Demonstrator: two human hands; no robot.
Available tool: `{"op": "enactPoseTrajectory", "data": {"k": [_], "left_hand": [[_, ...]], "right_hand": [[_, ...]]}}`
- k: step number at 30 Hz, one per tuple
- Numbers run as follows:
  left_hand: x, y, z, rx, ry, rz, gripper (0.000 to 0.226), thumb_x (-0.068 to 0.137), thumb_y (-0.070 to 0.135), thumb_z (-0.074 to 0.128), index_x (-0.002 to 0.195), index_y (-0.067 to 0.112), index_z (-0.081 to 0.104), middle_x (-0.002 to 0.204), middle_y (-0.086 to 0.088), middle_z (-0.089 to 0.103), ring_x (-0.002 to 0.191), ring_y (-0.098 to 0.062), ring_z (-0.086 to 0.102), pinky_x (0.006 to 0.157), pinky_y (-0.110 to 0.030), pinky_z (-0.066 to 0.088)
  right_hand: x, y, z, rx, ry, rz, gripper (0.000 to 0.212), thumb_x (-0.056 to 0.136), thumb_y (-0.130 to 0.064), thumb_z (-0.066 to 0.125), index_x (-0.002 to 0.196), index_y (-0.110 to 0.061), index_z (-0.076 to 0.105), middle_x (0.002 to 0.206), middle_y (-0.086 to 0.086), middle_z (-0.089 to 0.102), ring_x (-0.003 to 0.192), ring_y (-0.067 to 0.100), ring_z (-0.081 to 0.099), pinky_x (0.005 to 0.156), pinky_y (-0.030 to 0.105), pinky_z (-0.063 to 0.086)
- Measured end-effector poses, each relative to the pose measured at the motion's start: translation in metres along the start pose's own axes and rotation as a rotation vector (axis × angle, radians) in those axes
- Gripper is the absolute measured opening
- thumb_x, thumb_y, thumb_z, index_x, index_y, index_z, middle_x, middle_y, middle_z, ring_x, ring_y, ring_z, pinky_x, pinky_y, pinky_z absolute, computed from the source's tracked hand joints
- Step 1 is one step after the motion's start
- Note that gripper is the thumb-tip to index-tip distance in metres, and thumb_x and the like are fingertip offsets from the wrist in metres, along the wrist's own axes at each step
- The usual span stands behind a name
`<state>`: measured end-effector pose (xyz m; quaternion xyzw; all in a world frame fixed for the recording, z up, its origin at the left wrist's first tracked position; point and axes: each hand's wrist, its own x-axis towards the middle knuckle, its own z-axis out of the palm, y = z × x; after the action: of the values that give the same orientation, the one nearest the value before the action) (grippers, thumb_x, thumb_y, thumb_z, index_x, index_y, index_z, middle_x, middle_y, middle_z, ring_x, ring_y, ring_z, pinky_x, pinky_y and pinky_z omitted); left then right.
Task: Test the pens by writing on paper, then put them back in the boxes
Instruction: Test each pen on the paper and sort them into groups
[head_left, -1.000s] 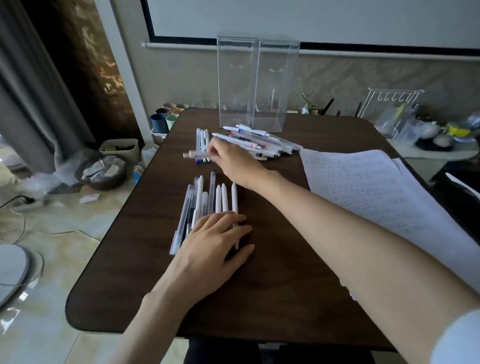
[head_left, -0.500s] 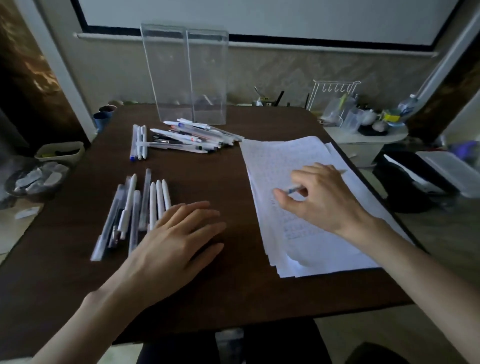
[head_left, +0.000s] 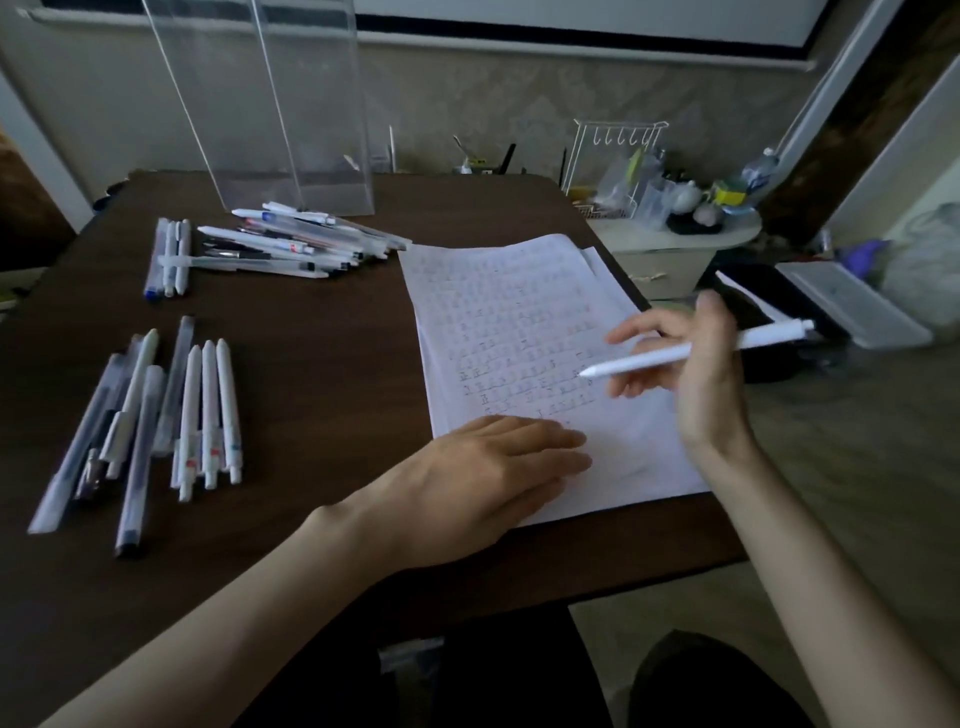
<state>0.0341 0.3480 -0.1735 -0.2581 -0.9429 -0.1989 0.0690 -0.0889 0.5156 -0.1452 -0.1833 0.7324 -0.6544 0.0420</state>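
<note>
My right hand (head_left: 696, 374) grips a white pen (head_left: 649, 359), tip pointing left just above the written rows of the paper stack (head_left: 519, 312). Flat and open, my left hand (head_left: 483, 467) rests with its fingers on the paper's lower left corner. A row of pens (head_left: 156, 410) lies at the left of the dark table (head_left: 322, 364). A bigger heap of pens (head_left: 296, 244) sits further back, with three pens (head_left: 169, 257) beside it. Two tall clear boxes (head_left: 275, 109) stand upright at the table's far edge.
To the right of the table stands a low white cabinet (head_left: 675, 244) crowded with a wire rack, bottles and small items. A dark bag and a white tray (head_left: 852, 306) lie on the floor at the right. The wall runs close behind the boxes.
My right hand picked a pen from the far heap and carried it right over the paper, then turned it in the fingers. My left hand slid from beside the pen row onto the paper's corner.
</note>
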Motion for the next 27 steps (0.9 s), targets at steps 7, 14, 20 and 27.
{"op": "enactPoseTrajectory", "data": {"k": [7, 14, 20, 27], "left_hand": [[-0.004, -0.003, 0.008, 0.037, -0.075, -0.003, 0.047, 0.098, 0.029, 0.027, 0.142, 0.021, 0.040, 0.149, 0.003, 0.035, 0.137, -0.010, 0.029, 0.111, -0.026, 0.023], [-0.005, -0.004, 0.009, 0.044, -0.083, 0.000, 0.047, 0.098, 0.030, 0.026, 0.144, 0.024, 0.036, 0.151, 0.005, 0.032, 0.139, -0.009, 0.026, 0.110, -0.029, 0.025], [-0.004, -0.004, 0.010, 0.039, -0.075, -0.010, 0.048, 0.097, 0.031, 0.026, 0.142, 0.025, 0.039, 0.150, 0.005, 0.034, 0.137, -0.009, 0.029, 0.109, -0.027, 0.024], [-0.004, -0.004, 0.010, 0.026, -0.067, -0.014, 0.048, 0.096, 0.033, 0.026, 0.141, 0.025, 0.040, 0.149, 0.005, 0.035, 0.137, -0.009, 0.030, 0.108, -0.030, 0.027]], "right_hand": [[-0.007, 0.017, 0.004, -0.063, -0.108, 0.030, 0.026, 0.086, -0.015, 0.067, 0.067, -0.010, 0.050, 0.041, -0.001, 0.050, 0.038, 0.009, 0.044, 0.043, 0.016, 0.035], [-0.011, 0.019, 0.005, -0.212, -0.072, 0.025, 0.036, 0.078, 0.006, 0.057, 0.058, -0.012, 0.032, 0.041, -0.003, 0.031, 0.034, 0.003, 0.033, 0.039, 0.022, 0.024], [-0.014, 0.016, 0.008, -0.242, -0.134, -0.007, 0.035, 0.085, 0.002, 0.057, 0.060, -0.009, 0.034, 0.040, 0.003, 0.036, 0.034, 0.003, 0.045, 0.050, 0.049, 0.047], [-0.014, 0.016, 0.007, -0.257, -0.115, -0.024, 0.034, 0.084, 0.005, 0.055, 0.060, -0.007, 0.034, 0.042, 0.007, 0.034, 0.035, 0.002, 0.047, 0.050, 0.036, 0.038]]}}
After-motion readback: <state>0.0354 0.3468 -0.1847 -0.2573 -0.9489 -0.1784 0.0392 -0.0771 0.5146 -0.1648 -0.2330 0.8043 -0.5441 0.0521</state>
